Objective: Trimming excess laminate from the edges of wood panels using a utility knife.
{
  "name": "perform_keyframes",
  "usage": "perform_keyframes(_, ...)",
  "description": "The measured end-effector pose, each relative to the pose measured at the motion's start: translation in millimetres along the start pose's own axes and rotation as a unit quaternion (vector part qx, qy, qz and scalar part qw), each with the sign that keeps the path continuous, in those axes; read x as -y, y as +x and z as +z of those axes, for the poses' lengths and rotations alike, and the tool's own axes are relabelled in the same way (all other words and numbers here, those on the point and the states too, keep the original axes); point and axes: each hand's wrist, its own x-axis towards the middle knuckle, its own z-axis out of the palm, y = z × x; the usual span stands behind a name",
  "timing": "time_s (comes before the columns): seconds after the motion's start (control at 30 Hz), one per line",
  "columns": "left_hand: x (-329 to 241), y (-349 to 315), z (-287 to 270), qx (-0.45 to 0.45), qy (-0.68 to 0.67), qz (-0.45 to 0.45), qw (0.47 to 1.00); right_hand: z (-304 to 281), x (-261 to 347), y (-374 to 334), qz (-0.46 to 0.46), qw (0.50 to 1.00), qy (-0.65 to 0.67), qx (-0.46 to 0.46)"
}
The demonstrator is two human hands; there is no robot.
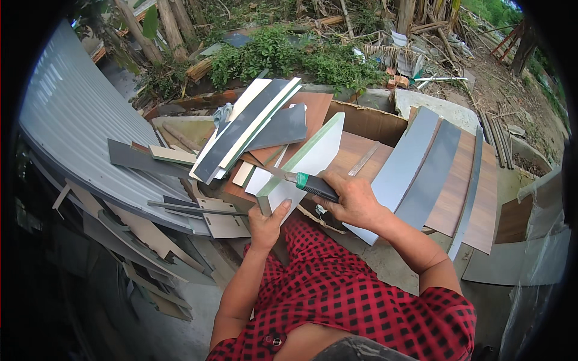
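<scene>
My left hand grips the near end of a white board with a pale green edge, thumb on its white face. The board is tilted up and stretches away from me. In my right hand is a utility knife with a black and green handle. Its blade points left and lies at the board's green edge near the left hand; whether it touches cannot be made out. Behind the board, strips of white and dark grey panel lie stacked at an angle.
On the right, a grey-white strip, a dark grey strip and a thin metal bar lie across wood-grain boards. A short metal ruler-like strip lies near my right hand. Corrugated sheet metal stands left; offcuts lean below it.
</scene>
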Motion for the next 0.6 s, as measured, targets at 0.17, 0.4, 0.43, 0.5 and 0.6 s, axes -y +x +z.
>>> perform_keyframes(0.17, -5, -4, -5, 0.006, 0.040, 0.021, 0.999, 3, 5, 0, 0.029, 0.989, -0.118, 0.084)
perform_keyframes(0.4, -14, -17, -12, 0.004, 0.021, 0.033, 0.999, -9, -59, 19, 0.108, 0.975, -0.192, 0.022)
perform_keyframes(0.43, -16, -19, -13, 0.005, 0.019, 0.032, 0.999, -12, -78, 23, 0.118, 0.972, -0.203, 0.001)
perform_keyframes(0.5, -20, -22, -15, 0.012, -0.011, 0.016, 1.000, -25, -105, 31, 0.171, 0.961, -0.216, -0.027)
perform_keyframes(0.6, -14, -24, -19, 0.019, -0.048, 0.002, 0.999, -43, -131, 34, 0.261, 0.939, -0.221, -0.032)
